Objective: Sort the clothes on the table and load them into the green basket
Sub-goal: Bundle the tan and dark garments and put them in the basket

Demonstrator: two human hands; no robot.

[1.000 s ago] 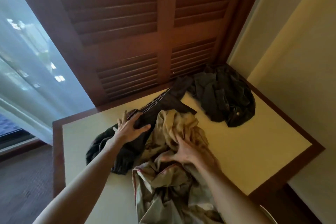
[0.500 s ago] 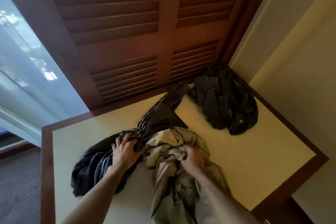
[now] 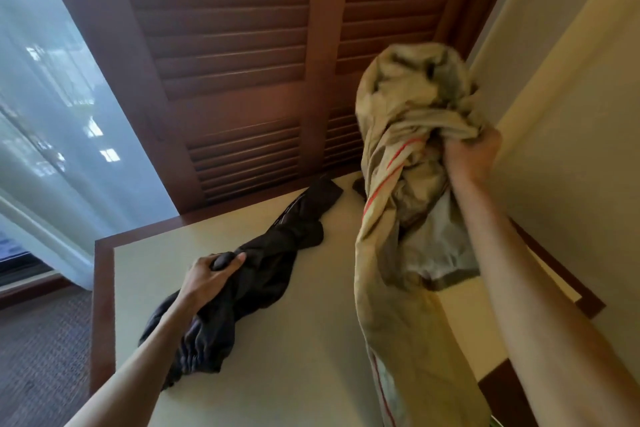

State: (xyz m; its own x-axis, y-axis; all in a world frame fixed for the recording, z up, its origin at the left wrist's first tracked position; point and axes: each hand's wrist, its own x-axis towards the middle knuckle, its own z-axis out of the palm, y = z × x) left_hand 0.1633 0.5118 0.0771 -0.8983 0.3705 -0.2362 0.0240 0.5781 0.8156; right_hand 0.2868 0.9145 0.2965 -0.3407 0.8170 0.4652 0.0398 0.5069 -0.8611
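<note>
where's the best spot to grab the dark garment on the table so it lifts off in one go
Judging by its pose, grip the dark garment at its bunched, twisted middle, coming down from above. It lies as a long rope across the table, so a middle hold should let both ends hang evenly. The left hand already grips there.

Right hand [image 3: 471, 157] gripping bunched tan garment [image 3: 405, 163] aloft; left hand [image 3: 207, 276] clutching dark garment [image 3: 263, 274] on table [image 3: 304, 367].

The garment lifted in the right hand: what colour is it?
Tan garment with a thin red stripe, seen in the head view.
</note>
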